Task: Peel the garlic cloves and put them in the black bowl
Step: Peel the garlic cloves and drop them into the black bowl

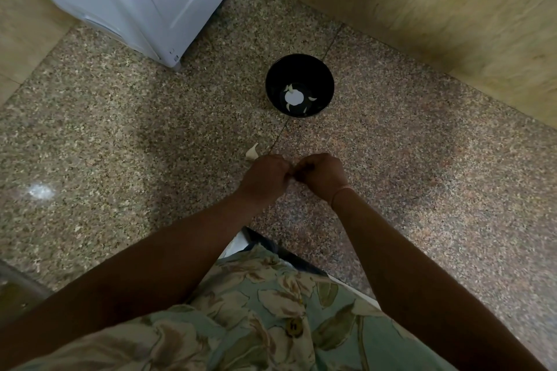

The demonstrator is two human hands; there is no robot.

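Note:
A black bowl [299,69] stands on the speckled granite counter [150,135] ahead of me. Several pale peeled garlic cloves [312,98] lie in its bottom, around a bright light reflection. My left hand [265,176] and my right hand [321,173] meet just below the bowl, knuckles up and fingers curled toward each other, pinching something small between them; it is almost wholly hidden, so I cannot see the clove itself. A pale piece of garlic or skin [252,152] lies on the counter just beyond my left hand.
A white appliance [144,0] stands at the back left. A tan wall [437,9] runs along the back right, another wall strip at the far left. The counter's near edge [301,262] runs just above my floral shirt.

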